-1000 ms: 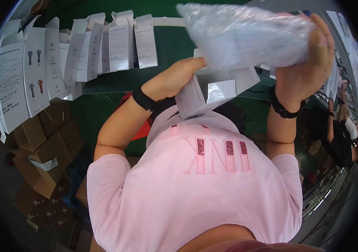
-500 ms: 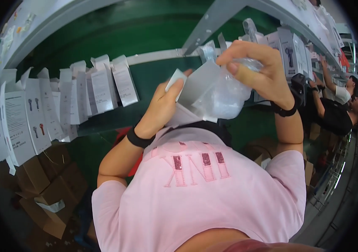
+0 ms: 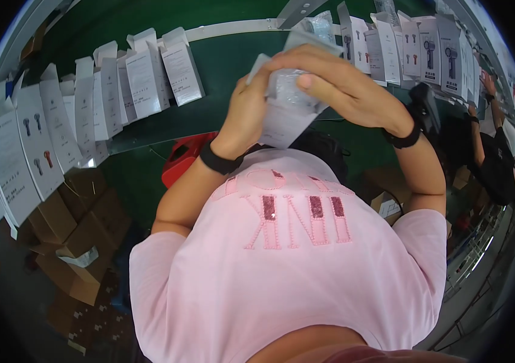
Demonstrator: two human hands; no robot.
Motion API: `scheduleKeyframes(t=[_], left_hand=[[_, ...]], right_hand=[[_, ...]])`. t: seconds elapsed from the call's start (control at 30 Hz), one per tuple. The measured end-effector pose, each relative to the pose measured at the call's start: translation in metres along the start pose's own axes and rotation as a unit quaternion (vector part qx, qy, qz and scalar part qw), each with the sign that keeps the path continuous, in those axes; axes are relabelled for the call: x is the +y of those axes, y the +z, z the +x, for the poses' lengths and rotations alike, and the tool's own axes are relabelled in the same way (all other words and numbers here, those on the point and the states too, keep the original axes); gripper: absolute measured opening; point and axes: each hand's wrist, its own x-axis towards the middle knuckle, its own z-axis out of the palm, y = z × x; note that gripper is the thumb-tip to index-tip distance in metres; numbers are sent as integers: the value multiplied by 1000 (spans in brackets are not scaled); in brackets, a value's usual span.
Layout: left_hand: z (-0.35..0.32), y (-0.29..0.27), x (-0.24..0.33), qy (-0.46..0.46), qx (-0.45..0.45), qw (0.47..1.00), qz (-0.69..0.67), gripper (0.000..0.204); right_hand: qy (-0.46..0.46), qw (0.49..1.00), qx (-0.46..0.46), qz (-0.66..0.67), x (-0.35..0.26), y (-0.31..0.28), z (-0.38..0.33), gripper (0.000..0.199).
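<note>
In front of my chest, my left hand (image 3: 247, 115) grips the side of a white cardboard box (image 3: 283, 128) whose top flaps stand open. A clear bubble-wrapped item (image 3: 289, 86) sits partly inside the box's mouth; what the wrap holds cannot be made out. My right hand (image 3: 357, 94) is closed over the wrapped item from the right. Its fingers stretch across the top of the box and the thumb lies against the wrap. The far fingertips of both hands are hidden.
Open white printed boxes (image 3: 142, 81) line the green bench (image 3: 221, 78) on the left; more boxes (image 3: 430, 54) stand at the far right. A metal post (image 3: 298, 11) rises beyond. Brown cartons (image 3: 82, 254) and a red stool (image 3: 188, 158) are below. Co-workers (image 3: 496, 163) are at right.
My right hand has moved left over the box's mouth, and the wrapped item has gone from beside the flap into the box. The box is tipped more upright, and my view has shifted.
</note>
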Motion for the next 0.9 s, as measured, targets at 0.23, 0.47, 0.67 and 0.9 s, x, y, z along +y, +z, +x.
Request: scheduleKeyframes(t=[0.23,0.47,0.67,0.9], left_hand=[[-18,-21,-18,-46,49,997,-50,48],[-22,-75,-17,-58,255,938,-229,42],[-18,-76,1,-67,225,926,-296,42],[-19,-57,15,-104,170,925,-323,42]], right_hand=[[242,958,-148,37,6,33,-4,25],[236,957,156,-60,86,42,-2,27],[340,896,-42,-283,242,122,-68,47],[298,905,269,140,81,2,-1,18]])
